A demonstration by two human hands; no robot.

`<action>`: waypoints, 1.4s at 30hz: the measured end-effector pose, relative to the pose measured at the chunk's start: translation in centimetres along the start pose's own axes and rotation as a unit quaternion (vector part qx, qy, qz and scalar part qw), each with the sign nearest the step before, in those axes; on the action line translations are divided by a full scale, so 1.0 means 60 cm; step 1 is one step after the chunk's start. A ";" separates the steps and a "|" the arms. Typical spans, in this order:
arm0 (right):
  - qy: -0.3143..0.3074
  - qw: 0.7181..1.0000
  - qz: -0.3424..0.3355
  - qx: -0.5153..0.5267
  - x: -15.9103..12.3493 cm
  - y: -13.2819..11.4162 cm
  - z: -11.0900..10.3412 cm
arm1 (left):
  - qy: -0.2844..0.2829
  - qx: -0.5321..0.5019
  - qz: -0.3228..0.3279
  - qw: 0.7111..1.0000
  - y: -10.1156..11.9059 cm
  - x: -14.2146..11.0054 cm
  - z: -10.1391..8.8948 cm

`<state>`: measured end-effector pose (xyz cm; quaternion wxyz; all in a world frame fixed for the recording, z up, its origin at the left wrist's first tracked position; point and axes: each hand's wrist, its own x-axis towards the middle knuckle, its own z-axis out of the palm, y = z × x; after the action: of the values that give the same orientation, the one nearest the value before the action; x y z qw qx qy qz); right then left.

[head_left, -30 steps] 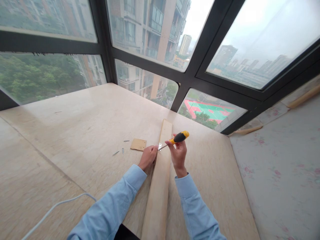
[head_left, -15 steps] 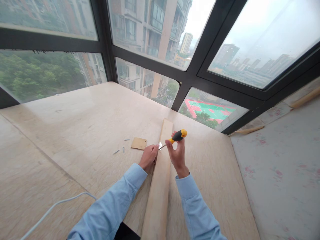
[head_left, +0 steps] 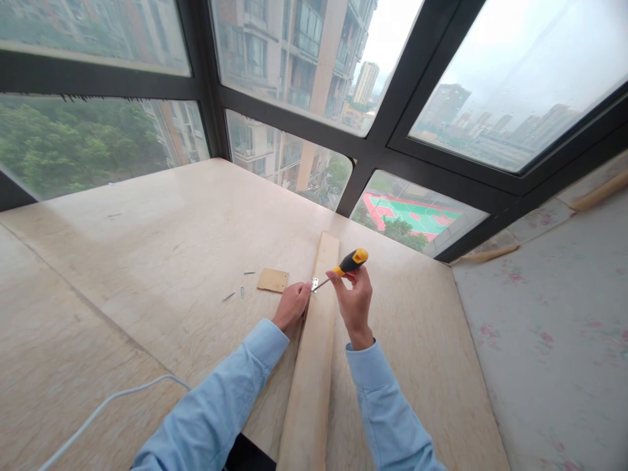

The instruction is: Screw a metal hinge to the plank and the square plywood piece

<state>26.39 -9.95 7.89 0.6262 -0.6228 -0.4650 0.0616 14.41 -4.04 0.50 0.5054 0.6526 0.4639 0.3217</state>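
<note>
A long pale wooden plank (head_left: 314,366) lies on the beige stone sill (head_left: 147,261), running away from me. A small metal bracket (head_left: 314,284) sits at its left edge. My left hand (head_left: 291,306) is closed against the plank's left side, its fingertips pinching the bracket. My right hand (head_left: 356,302) grips a screwdriver with a yellow and black handle (head_left: 350,261); its shaft slants down left and the tip meets the bracket.
A small square of thin wood (head_left: 273,280) and a few loose screws (head_left: 236,294) lie left of the plank. A white cable (head_left: 108,409) crosses the sill near left. Dark window frames (head_left: 373,157) close the far side. A floral cushion (head_left: 559,327) lies right.
My right hand has turned on the screwdriver handle, which now sits slightly higher. The left hand and the plank have stayed put.
</note>
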 end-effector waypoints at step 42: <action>0.010 0.999 0.044 0.020 0.012 0.013 -0.014 | 0.006 0.061 0.021 0.998 0.008 0.000 -0.003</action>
<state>27.74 -9.88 7.78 0.6399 -0.6304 -0.4296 0.0928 14.38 -4.01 1.02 0.4550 0.6900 0.4717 0.3073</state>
